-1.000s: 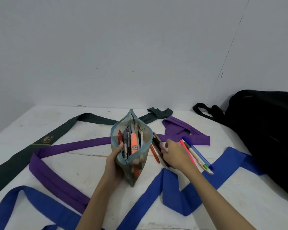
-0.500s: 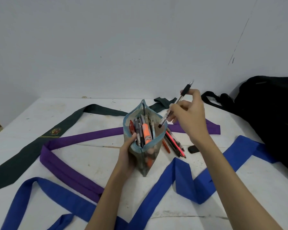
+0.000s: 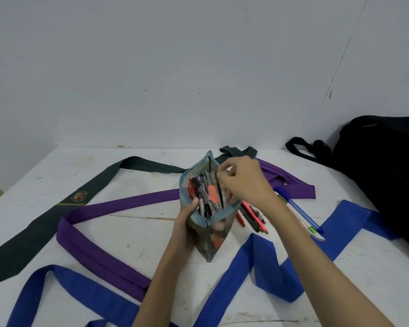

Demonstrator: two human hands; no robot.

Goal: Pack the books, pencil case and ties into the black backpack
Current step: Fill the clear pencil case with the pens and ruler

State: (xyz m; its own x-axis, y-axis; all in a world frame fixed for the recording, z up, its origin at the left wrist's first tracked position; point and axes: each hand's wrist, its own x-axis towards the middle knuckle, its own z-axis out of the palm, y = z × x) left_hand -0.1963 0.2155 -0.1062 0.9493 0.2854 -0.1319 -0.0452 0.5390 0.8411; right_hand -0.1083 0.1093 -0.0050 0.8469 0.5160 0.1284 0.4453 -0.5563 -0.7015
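On the white table point(image 3: 132, 241), left hand point(image 3: 187, 223) grips the pencil case point(image 3: 213, 234); right hand point(image 3: 243, 182) pinches a pen point(image 3: 220, 192).

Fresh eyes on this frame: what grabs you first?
The open pencil case at centre, stuffed with pens, held upright by the left hand while the right hand reaches into its mouth. Around it, ties sprawl over the white table: blue tie nearest, purple tie and dark green tie on the left. The black backpack sits far right.
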